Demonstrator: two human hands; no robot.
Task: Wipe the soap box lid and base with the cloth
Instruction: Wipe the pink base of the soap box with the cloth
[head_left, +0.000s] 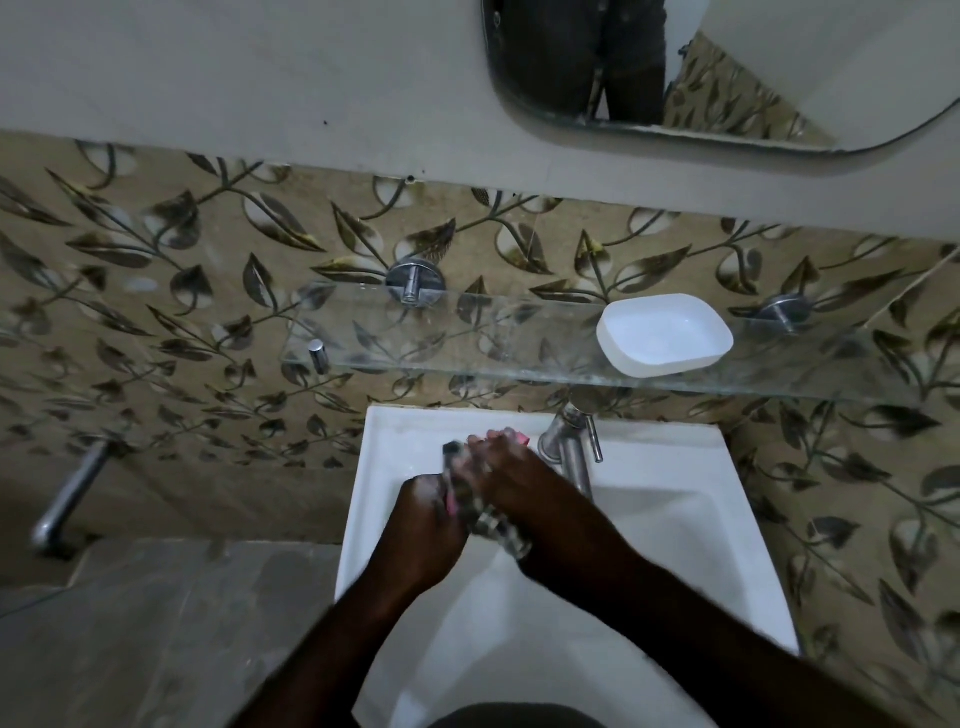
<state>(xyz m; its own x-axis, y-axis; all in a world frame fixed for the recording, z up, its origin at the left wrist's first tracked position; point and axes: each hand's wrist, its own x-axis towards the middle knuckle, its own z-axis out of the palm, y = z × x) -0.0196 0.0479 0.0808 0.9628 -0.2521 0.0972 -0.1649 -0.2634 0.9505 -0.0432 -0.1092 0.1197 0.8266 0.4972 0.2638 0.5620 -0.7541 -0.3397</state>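
**Two hands work a checked cloth against a pink soap box part over a white sink**

A view from above looks down at a white rectangular sink (675, 519) fixed to a wall tiled with a brown leaf pattern. Both bare forearms reach in from the bottom edge and meet over the back left part of the basin.

The left hand (426, 525) is curled closed around a thin pink piece (451, 499), seemingly one part of the soap box; only its narrow edge shows, so lid or base cannot be told. The right hand (506, 467) presses a dark checked cloth (496, 525) against that piece, fingers bent and gripping the cloth, whose loose end hangs below the wrist. The picture is blurred around the hands.

Just right of the hands stands a chrome tap (571, 447), close to the right knuckles. The front and right of the basin lie open.

Above the sink a clear glass shelf (467, 338) juts from the wall on metal brackets, its front edge overhanging the tap. On its right half sits a white soap box part (665, 332), hollow side up, well apart from the hands. The shelf's left half is bare. A mirror (727, 78) hangs higher up.
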